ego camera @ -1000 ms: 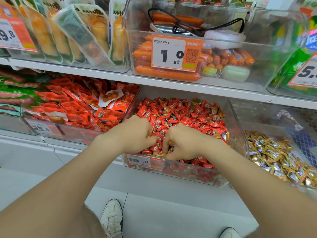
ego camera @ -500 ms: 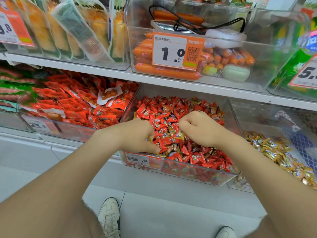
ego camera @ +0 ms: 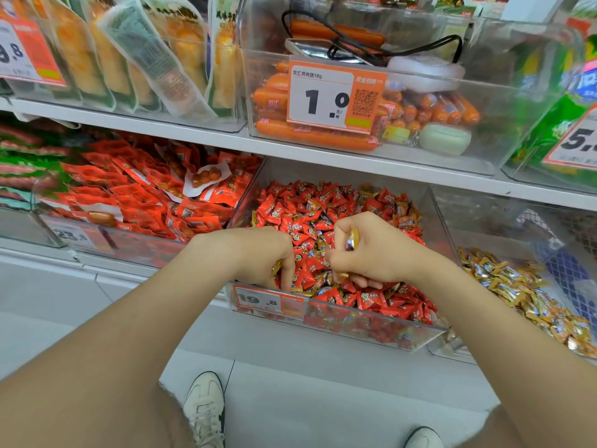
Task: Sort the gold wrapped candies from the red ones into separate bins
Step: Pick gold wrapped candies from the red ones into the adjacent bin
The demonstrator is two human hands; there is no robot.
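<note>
**Both hands in the red bin, one gold candy pinched**

We see the right hand (ego camera: 378,253) curled, pinching a gold candy (ego camera: 352,239) between thumb and forefinger, just above the heap of red candies (ego camera: 323,208) in the clear bin (ego camera: 371,321). Just to its left, the left hand (ego camera: 252,253) has its fingers curled down into the heap at the bin's front edge. A bit of gold wrapper shows at its palm, but we cannot tell whether it holds anything. To the right of the right hand, beyond its forearm, the sorted gold candies (ego camera: 517,286) lie in the neighbouring bin (ego camera: 478,221).
</note>
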